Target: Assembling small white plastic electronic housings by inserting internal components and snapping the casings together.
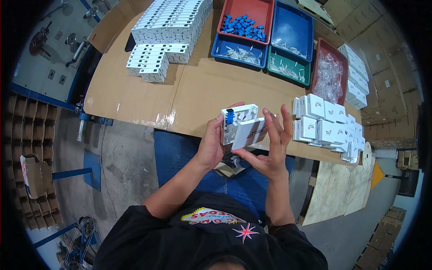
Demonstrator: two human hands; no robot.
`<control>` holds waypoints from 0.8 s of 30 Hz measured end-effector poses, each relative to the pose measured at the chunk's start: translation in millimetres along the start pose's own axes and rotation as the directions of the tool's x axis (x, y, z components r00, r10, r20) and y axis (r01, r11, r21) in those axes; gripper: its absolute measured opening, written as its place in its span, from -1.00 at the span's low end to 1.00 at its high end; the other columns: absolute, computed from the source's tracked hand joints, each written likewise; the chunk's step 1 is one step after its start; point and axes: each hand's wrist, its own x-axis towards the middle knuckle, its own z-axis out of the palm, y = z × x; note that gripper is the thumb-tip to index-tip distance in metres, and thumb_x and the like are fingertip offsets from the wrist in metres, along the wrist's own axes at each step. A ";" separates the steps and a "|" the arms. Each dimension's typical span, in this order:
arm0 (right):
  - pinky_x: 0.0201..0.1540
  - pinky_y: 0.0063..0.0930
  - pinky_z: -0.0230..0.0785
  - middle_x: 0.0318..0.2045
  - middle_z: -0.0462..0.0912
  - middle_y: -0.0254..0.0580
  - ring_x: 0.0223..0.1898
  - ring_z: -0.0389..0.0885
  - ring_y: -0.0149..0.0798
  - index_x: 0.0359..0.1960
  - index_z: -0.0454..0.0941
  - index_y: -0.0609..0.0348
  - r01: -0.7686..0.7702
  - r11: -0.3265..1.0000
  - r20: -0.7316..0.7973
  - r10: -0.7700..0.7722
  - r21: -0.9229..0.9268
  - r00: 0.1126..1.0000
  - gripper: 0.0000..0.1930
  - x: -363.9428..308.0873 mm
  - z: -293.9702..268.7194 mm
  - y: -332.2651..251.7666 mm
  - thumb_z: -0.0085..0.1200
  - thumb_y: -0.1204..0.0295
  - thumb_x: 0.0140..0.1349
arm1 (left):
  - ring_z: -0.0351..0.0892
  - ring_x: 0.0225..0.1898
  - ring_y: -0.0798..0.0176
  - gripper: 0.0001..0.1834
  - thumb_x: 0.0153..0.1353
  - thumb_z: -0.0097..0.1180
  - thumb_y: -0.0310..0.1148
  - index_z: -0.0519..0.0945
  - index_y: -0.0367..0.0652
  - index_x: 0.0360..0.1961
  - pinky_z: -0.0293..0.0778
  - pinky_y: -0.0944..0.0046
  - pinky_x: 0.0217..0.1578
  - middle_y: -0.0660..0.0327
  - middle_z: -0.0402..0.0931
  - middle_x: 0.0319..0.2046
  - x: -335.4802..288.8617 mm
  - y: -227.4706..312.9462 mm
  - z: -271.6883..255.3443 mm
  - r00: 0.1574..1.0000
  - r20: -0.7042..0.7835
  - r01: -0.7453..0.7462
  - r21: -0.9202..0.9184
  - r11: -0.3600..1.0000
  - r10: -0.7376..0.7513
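Observation:
My left hand (pixel 209 146) grips a white square plastic housing (pixel 228 134), its open side tilted toward the right. Inside the housing's upper left corner sits a small blue terminal block (pixel 230 117). A flat white cover plate (pixel 245 135) with small print is in my right hand (pixel 275 159), thumb at its lower edge and fingers at its right side. Several of the right hand's fingers are raised. The cover stands at an angle in front of the housing and hides part of its inside; whether the two touch I cannot tell.
Stacked white boxed units (pixel 166 31) stand at the far left of the cardboard-covered table (pixel 193 90). Trays hold blue blocks (pixel 243 28), small white parts (pixel 240 55) and clear plastic pieces (pixel 329 76). White covers (pixel 326 128) are piled at the right, beside a plywood board (pixel 337 189).

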 end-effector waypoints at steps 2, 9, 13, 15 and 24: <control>0.33 -0.04 0.46 0.52 0.06 0.09 0.40 0.40 0.10 0.45 0.33 0.13 0.001 1.000 -0.019 -0.001 -0.014 1.000 0.05 0.2 -0.7 -1.2 0.64 0.26 -0.14 | 0.39 0.41 0.07 -0.29 0.51 -0.48 0.05 0.21 -0.07 0.54 0.38 -0.03 0.38 0.10 0.35 0.42 -1.1 0.3 -0.5 1.000 0.002 0.016 0.007 1.000 -0.016; 0.41 0.13 0.24 0.38 0.40 -0.03 0.37 0.44 0.06 0.33 0.52 0.12 -0.120 0.993 0.134 0.119 0.003 0.984 -0.11 3.5 -2.5 0.2 0.59 0.21 -0.14 | 0.49 0.30 0.19 -0.43 0.58 -0.36 -0.04 0.29 -0.05 0.47 0.41 0.15 0.32 0.11 0.44 0.30 1.4 -8.5 -7.6 0.993 -0.021 -0.112 0.070 0.991 0.114; 0.40 0.17 0.21 0.30 0.51 -0.11 0.35 0.45 0.04 0.31 0.53 0.08 -0.093 0.996 0.136 0.094 -0.008 0.986 -0.14 2.8 -0.5 0.4 0.56 0.21 -0.12 | 0.47 0.28 0.23 -0.49 0.59 -0.30 -0.08 0.34 -0.08 0.41 0.38 0.21 0.30 0.14 0.44 0.27 -0.6 -8.7 -5.4 0.990 0.007 -0.143 0.106 0.984 0.143; 0.41 0.17 0.20 0.30 0.51 -0.12 0.36 0.45 0.04 0.31 0.54 0.08 -0.091 0.996 0.147 0.093 -0.022 0.985 -0.15 3.3 -1.7 -1.6 0.56 0.22 -0.12 | 0.46 0.27 0.24 -0.50 0.59 -0.30 -0.10 0.35 -0.09 0.40 0.38 0.22 0.29 0.14 0.43 0.27 -1.7 -9.5 -4.9 0.990 0.010 -0.141 0.108 0.984 0.141; 0.46 0.12 0.15 0.31 0.51 -0.16 0.38 0.44 0.02 0.26 0.59 0.02 -0.010 0.999 0.097 0.014 -0.045 0.995 -0.23 -5.7 3.9 -4.6 0.56 0.25 -0.10 | 0.40 0.29 0.24 -0.53 0.55 -0.32 -0.21 0.39 -0.16 0.34 0.30 0.22 0.32 0.11 0.40 0.27 -11.4 -7.4 -8.9 0.954 0.129 -0.296 0.300 0.907 0.269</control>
